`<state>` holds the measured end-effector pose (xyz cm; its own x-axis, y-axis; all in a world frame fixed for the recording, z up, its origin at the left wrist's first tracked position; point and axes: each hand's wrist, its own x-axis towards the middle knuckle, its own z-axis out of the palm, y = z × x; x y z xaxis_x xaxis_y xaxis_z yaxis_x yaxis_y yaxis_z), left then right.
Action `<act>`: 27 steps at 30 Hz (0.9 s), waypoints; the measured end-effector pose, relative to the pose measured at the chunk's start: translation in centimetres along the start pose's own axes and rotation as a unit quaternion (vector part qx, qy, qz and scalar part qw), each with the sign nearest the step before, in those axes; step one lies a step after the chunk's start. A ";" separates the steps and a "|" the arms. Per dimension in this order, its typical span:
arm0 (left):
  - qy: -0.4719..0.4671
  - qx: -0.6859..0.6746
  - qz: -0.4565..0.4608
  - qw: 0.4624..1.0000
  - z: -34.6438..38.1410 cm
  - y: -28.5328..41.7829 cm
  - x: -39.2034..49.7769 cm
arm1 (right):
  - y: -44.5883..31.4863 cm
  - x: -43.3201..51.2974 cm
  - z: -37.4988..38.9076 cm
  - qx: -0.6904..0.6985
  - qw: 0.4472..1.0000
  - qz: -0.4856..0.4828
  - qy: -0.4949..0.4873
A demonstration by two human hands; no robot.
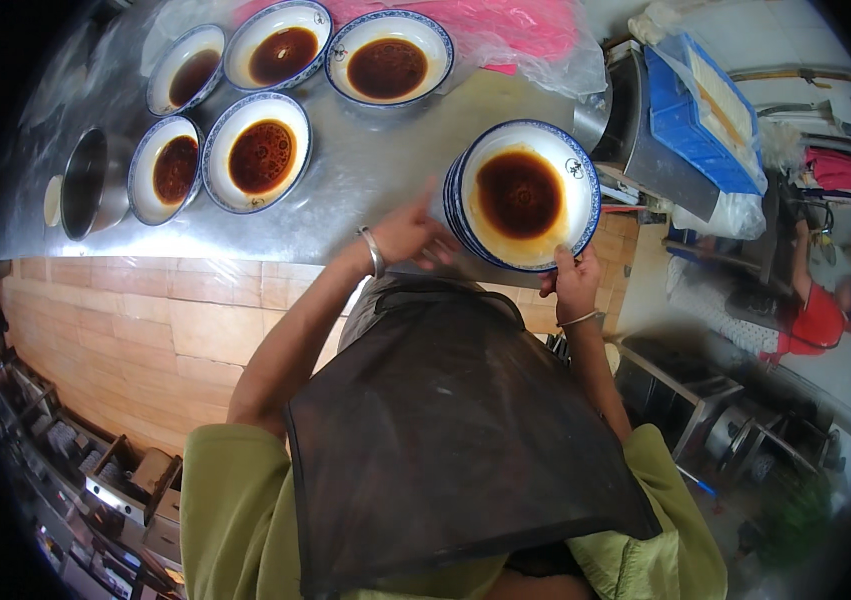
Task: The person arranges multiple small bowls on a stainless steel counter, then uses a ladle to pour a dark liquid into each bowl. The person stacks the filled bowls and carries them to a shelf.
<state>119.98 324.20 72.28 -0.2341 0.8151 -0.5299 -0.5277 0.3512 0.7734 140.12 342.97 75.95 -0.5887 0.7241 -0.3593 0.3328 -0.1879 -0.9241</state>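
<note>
A stack of white ceramic bowls with blue patterned rims (583,210) stands at the front right of the steel table. Dark brown sauce (519,195) lies in the top one. My right hand (577,281) grips the near right rim of this bowl, thumb over the edge and fingers beneath. Just left of the stack, my left hand (414,238) is blurred, fingers apart, holding nothing. Several more bowls stand singly farther left, among them a near bowl (215,161) and a back bowl (436,56), each with brown sauce inside.
A steel pot (111,180) is at the left of the steel table (365,157). Pink and clear plastic sheeting (515,30) covers the back edge. A blue crate (673,135) sits beyond the right end. Far right, a person in red (812,322) is by a counter.
</note>
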 end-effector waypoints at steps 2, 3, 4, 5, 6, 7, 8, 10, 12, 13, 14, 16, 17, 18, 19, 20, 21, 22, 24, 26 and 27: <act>0.071 0.028 0.009 0.997 -2.6 0.1 0.4 | 0.0 0.1 0.0 -0.010 1.000 0.016 0.006; 0.106 0.004 -0.015 0.994 -4.2 0.5 0.9 | 0.0 0.1 -0.1 -0.015 0.999 0.037 0.012; 0.148 -0.016 -0.039 0.988 -5.6 0.9 1.7 | -0.1 0.2 -0.2 -0.020 0.999 0.029 -0.006; 0.193 -0.036 -0.022 0.980 -6.7 1.3 2.7 | -0.3 0.3 -0.3 -0.027 0.999 0.036 -0.015; 0.245 -0.053 -0.014 0.968 -7.7 1.8 3.9 | -0.5 0.3 -0.4 -0.033 0.999 0.034 -0.014; 0.293 -0.073 -0.002 0.953 -8.7 2.4 5.3 | -0.6 0.4 -0.5 -0.040 0.998 0.045 -0.026; 0.336 -0.095 0.014 0.937 -9.6 2.9 6.7 | -0.8 0.4 -0.6 -0.044 0.998 0.048 -0.026; 0.288 -0.121 0.031 0.949 -11.7 4.0 9.0 | -1.0 0.3 -0.5 -0.046 0.997 0.057 -0.011; 0.291 -0.162 0.058 0.941 -12.5 4.2 11.1 | -1.0 0.1 -0.3 -0.034 0.997 0.063 0.007; 0.318 -0.185 0.077 0.927 -12.6 4.2 12.0 | -0.9 0.0 -0.1 -0.033 0.998 0.055 0.011; 0.347 -0.207 0.099 0.909 -12.7 4.3 12.6 | -0.8 0.0 0.0 -0.042 0.998 0.046 0.016; 0.409 -0.226 0.126 0.875 -12.4 4.4 13.0 | -0.5 -0.1 0.3 -0.038 0.999 0.025 0.020; 0.413 -0.227 0.132 0.872 -12.3 4.7 12.8 | -0.4 0.0 0.4 -0.045 0.998 0.026 0.025; 0.415 -0.228 0.140 0.869 -12.0 5.1 12.4 | -0.2 0.0 0.4 -0.046 0.998 0.018 0.031; 0.403 -0.213 0.144 0.878 -11.7 5.6 11.6 | -0.1 0.0 0.5 -0.044 0.998 0.011 0.036; 0.392 -0.199 0.149 0.885 -11.3 6.1 10.5 | 0.0 0.1 0.5 -0.044 0.998 0.014 0.036; 0.383 -0.180 0.152 0.893 -10.9 6.7 9.3 | 0.1 0.1 0.5 -0.040 0.998 0.015 0.035; 0.372 -0.169 0.152 0.900 -10.3 7.6 8.0 | 0.1 0.1 0.4 -0.032 0.998 0.024 0.044; 0.346 -0.140 0.147 0.916 -8.5 9.3 5.5 | -0.2 0.1 0.1 -0.054 0.998 0.030 0.018; 0.323 -0.094 0.171 0.926 -6.2 11.1 3.2 | -1.0 0.1 -0.6 -0.075 0.996 0.050 -0.013; 0.318 -0.067 0.178 0.929 -5.1 11.8 1.9 | -1.8 0.2 -1.2 -0.130 0.988 0.071 -0.040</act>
<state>109.13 327.60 78.64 -0.8253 0.4172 -0.3806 -0.4115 0.0172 0.9112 140.26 344.25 77.68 -0.5753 0.6455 -0.5024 0.5889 -0.0994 -0.8021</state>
